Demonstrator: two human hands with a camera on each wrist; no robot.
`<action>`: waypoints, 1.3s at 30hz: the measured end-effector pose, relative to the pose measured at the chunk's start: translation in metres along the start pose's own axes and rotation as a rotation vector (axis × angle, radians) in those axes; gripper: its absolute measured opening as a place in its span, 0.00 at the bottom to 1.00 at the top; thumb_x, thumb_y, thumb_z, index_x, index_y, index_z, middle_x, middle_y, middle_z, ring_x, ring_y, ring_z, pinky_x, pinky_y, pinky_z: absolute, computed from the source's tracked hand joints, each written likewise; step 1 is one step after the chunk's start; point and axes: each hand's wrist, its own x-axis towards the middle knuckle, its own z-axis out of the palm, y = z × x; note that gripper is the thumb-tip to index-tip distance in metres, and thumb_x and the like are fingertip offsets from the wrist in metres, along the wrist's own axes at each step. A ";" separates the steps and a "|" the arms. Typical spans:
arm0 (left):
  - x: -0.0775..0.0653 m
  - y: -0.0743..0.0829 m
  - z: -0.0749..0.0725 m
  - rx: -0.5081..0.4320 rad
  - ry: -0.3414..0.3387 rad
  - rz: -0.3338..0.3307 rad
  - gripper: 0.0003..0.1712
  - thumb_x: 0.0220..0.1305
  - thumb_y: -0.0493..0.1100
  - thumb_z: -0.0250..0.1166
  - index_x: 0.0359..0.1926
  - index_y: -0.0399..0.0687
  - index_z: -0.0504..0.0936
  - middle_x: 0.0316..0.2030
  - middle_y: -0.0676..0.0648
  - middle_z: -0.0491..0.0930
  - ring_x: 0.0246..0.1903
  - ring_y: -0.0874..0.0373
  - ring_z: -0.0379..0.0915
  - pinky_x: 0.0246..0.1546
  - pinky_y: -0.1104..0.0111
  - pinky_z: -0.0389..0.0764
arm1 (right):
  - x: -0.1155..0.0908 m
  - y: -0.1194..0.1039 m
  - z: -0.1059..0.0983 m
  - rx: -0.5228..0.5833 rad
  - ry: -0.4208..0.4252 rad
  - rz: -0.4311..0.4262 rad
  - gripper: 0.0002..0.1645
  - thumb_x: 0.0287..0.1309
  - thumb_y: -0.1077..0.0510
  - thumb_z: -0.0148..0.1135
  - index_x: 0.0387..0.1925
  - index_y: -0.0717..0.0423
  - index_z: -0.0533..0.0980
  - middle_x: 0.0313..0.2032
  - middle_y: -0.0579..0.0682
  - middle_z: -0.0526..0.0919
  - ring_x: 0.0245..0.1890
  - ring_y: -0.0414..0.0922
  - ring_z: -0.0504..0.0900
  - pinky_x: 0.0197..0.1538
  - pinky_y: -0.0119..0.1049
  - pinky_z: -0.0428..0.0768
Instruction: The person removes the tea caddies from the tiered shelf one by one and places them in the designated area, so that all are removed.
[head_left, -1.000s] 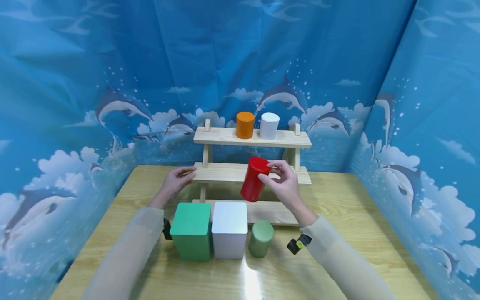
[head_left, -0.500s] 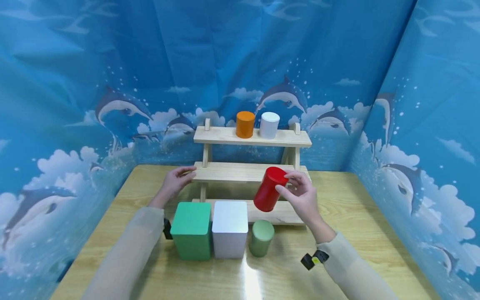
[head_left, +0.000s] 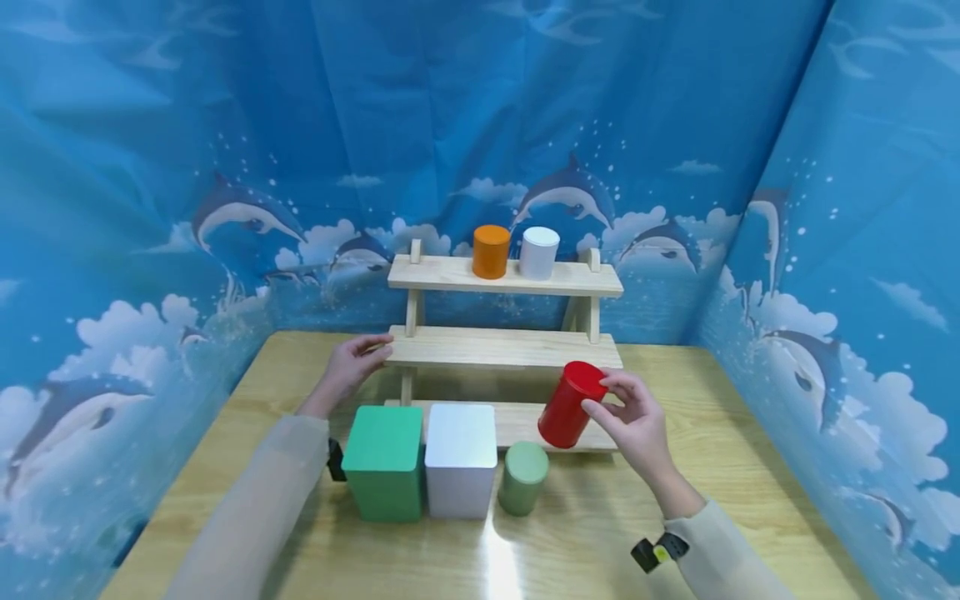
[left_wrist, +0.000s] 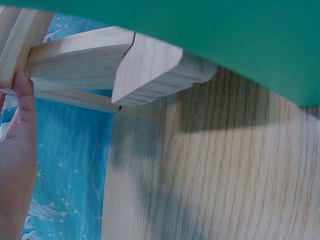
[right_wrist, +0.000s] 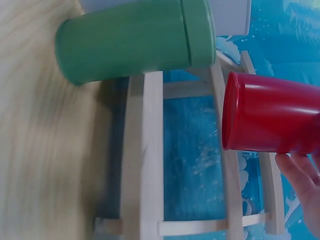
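Note:
In the head view my right hand (head_left: 636, 425) grips a red cylindrical canister (head_left: 568, 408) by its upper right side, fingers and thumb around it. The red canister (right_wrist: 272, 115) leans in the air in front of the right part of the wooden three-tier shelf (head_left: 495, 343). My left hand (head_left: 348, 371) pinches the left end of the middle tier, and the left wrist view shows its fingertips at the board's end (left_wrist: 12, 65). An orange canister (head_left: 491, 252) and a white canister (head_left: 538, 253) stand side by side on the top tier.
In front of the shelf, on the wooden table (head_left: 600, 550), stand a green box (head_left: 384, 467), a white box (head_left: 460, 462) and a light green canister (head_left: 522, 477) in a row. A blue dolphin-print curtain (head_left: 450, 117) hangs behind and along both sides.
My right hand has carried the red canister to the right and down, from in front of the middle tier to beside the bottom tier. The left hand stays where it was.

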 end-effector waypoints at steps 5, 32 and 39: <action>-0.001 -0.001 0.001 0.004 0.001 -0.011 0.30 0.58 0.53 0.65 0.57 0.41 0.74 0.57 0.44 0.70 0.53 0.53 0.69 0.48 0.68 0.77 | -0.009 0.003 -0.008 -0.026 0.004 0.014 0.22 0.50 0.76 0.62 0.47 0.71 0.67 0.52 0.64 0.71 0.48 0.45 0.77 0.43 0.34 0.81; 0.001 0.000 0.001 0.001 0.007 -0.014 0.31 0.57 0.53 0.66 0.57 0.42 0.74 0.58 0.43 0.70 0.52 0.54 0.70 0.47 0.69 0.78 | -0.052 0.002 -0.004 -0.209 -0.108 0.075 0.18 0.44 0.76 0.67 0.38 0.69 0.71 0.47 0.67 0.73 0.46 0.39 0.78 0.38 0.42 0.83; -0.006 0.010 0.001 0.014 -0.018 -0.031 0.26 0.63 0.47 0.62 0.59 0.39 0.72 0.59 0.40 0.68 0.52 0.54 0.70 0.49 0.66 0.76 | -0.061 0.011 -0.002 -0.175 -0.142 0.064 0.19 0.41 0.77 0.68 0.36 0.70 0.71 0.46 0.70 0.73 0.46 0.40 0.78 0.38 0.43 0.83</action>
